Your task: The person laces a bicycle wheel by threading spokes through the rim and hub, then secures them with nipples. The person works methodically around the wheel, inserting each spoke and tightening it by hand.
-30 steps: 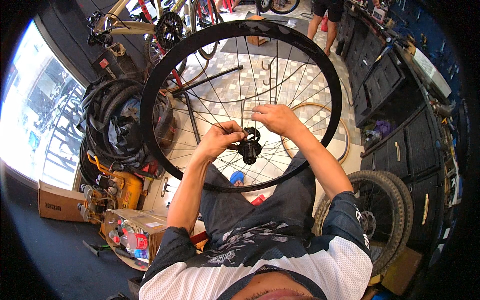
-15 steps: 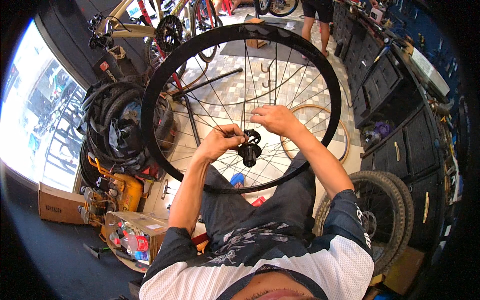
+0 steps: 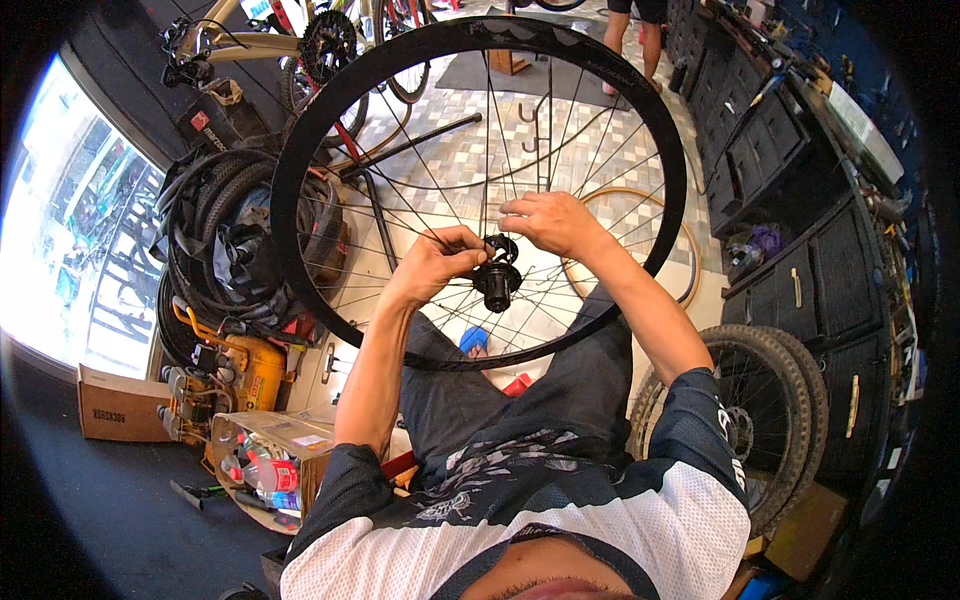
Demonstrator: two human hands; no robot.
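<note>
A bicycle wheel with a deep black rim [image 3: 292,130] and thin dark spokes stands tilted over my lap. Its black hub [image 3: 497,282] is in the middle, the ridged freehub body toward me. My left hand [image 3: 440,262] is at the left of the hub, thumb and forefinger pinched at the flange; what lies between them is too small to make out. Just above the hub, my right hand [image 3: 552,222] reaches in from the right, fingers bent and slightly apart beside the spokes. Nothing plainly shows in its grip.
Coiled tyres [image 3: 215,205] and a yellow compressor [image 3: 262,370] are at left, with an open carton [image 3: 305,440] of bottles nearer. Two knobbly-tyred wheels [image 3: 800,410] stand by the dark drawers [image 3: 835,285] at right. A tan-edged tyre [image 3: 690,245] lies beyond the rim. Bikes and a person's legs [image 3: 650,45] are farther off.
The whole scene sits a little higher in the picture, and the wheel's tilt has altered slightly. My right fingers are a bit closer to the hub. My left hand keeps its pinch.
</note>
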